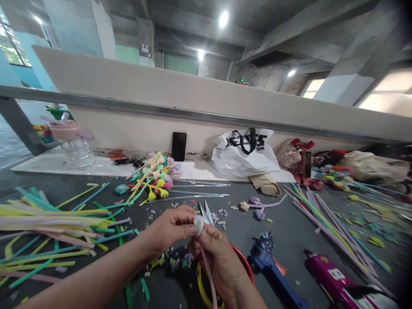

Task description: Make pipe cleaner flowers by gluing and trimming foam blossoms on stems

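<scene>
Both hands meet over the dark tabletop around a small chenille-stem flower (198,222) in pale pink, white and blue. My left hand (180,225) pinches it from the left with thumb and fingertips. My right hand (217,257) closes on its base, and a pink chenille stem (208,272) hangs down across that palm. Just behind and beneath the hands lie scissors (207,214), blades spread, their red and yellow handles partly covered by my right hand. Colourful fuzzy clippings (183,261) are scattered below.
Loose chenille stems (58,219) spread at left, more (334,231) at right. A finished bunch of flowers (157,176) lies behind, near a phone (179,146) and a white bag (246,152). A blue-handled tool (273,268) and a magenta glue gun (334,274) lie right. A clear cup (74,146) stands left.
</scene>
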Demonstrator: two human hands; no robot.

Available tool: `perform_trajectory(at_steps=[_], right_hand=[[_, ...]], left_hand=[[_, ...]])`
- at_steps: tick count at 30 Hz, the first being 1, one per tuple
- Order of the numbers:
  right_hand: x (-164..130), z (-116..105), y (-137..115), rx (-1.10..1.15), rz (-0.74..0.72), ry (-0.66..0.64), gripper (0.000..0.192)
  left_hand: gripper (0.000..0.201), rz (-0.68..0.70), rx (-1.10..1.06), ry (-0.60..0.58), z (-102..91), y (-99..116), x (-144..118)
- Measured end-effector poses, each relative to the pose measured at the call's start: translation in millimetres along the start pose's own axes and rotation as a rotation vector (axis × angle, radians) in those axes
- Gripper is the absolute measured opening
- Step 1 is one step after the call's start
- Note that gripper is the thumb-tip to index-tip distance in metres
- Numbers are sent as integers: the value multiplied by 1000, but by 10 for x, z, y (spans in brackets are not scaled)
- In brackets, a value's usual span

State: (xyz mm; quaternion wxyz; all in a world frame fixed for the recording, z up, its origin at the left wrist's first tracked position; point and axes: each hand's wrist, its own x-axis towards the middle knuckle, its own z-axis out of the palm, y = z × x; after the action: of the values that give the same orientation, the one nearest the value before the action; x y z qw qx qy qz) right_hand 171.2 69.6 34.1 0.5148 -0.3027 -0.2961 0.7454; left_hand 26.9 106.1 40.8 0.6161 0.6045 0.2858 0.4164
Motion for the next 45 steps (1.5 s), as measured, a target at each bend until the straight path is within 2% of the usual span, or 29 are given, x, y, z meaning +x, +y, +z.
perform_trajectory(at_steps=[4,6,14,20,25,31,34,36,41,45], right_hand=[[-3,12,22,-22,-48,-35,19],[7,8,23,-46,-45,-27,17],[42,0,15,-162,-157,-20,24],[20,48,8,-123,-171,-22,27],[0,78,24,-97,-164,-38,26],[9,50,88,-70,-183,23,25],[27,43,91,-71,-157,-25,26],[36,28,85,-128,-149,-39,27],[38,-21,94,-384,-230,37,28],[24,5,121,-402,-234,51,29]], left_hand=[[21,-73,-148,-49,45,6,-6],[20,-79,-193,-33,55,27,1],[18,-76,-47,40,89,171,-1],[26,-133,-98,-73,78,272,-38],[24,-117,-103,-36,70,252,-36],[22,-130,-83,50,138,202,-31],[23,-156,-83,57,152,210,-27],[24,-150,-65,54,137,223,-25],[24,-95,79,54,68,261,-21],[21,-107,124,74,61,248,-18]])
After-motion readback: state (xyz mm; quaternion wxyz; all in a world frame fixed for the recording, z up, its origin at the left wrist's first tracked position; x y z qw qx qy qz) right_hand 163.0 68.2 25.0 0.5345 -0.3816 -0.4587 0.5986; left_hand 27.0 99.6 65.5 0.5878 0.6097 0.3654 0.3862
